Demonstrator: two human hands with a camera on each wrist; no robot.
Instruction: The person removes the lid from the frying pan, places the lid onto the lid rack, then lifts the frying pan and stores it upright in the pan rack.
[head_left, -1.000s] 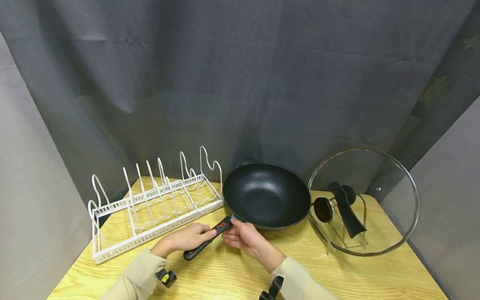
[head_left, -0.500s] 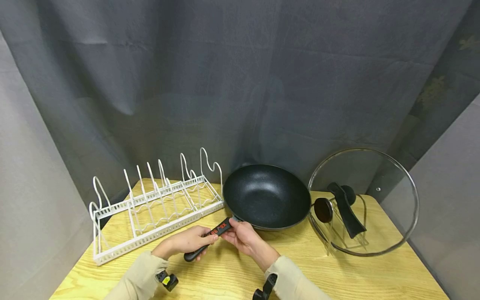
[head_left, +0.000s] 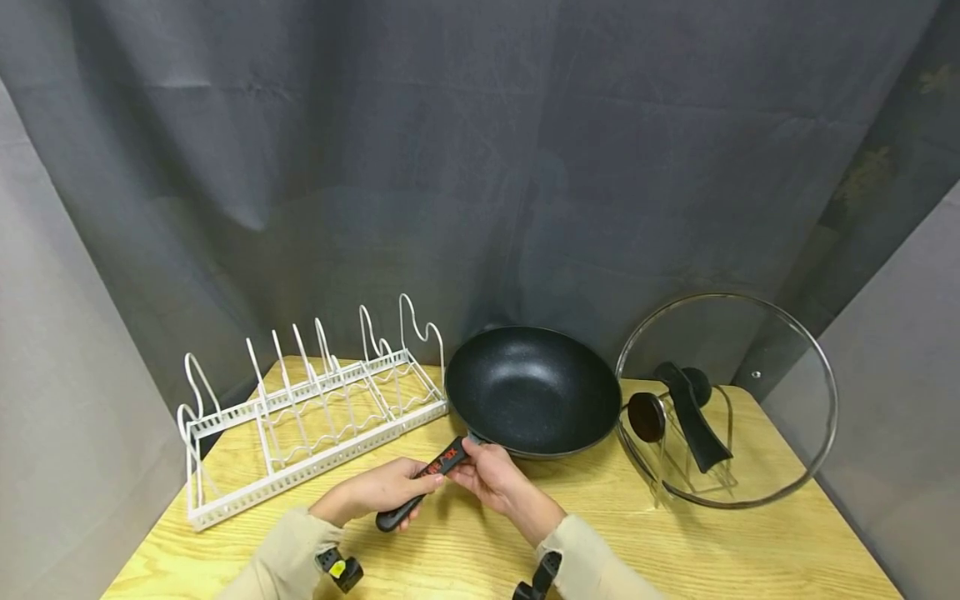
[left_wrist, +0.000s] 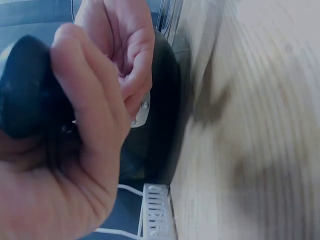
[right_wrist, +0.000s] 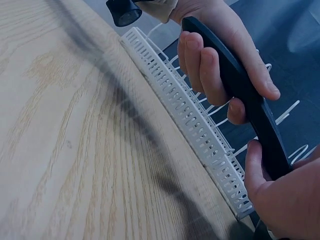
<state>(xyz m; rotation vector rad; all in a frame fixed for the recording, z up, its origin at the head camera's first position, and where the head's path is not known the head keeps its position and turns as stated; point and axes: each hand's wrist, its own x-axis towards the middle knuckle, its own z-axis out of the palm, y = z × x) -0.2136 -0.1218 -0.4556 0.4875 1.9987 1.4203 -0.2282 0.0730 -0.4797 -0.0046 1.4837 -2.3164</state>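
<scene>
Head view: left hand [head_left: 378,487] and right hand [head_left: 501,486] both grip the handle [head_left: 452,455]; pan [head_left: 534,392] grasped, but outside the rack [head_left: 330,460].

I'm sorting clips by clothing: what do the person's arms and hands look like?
The left hand and right hand wear no gloves. Beige sleeves reach the wrists, and a small black camera sits at each; the left one bears a yellow patch.
</scene>
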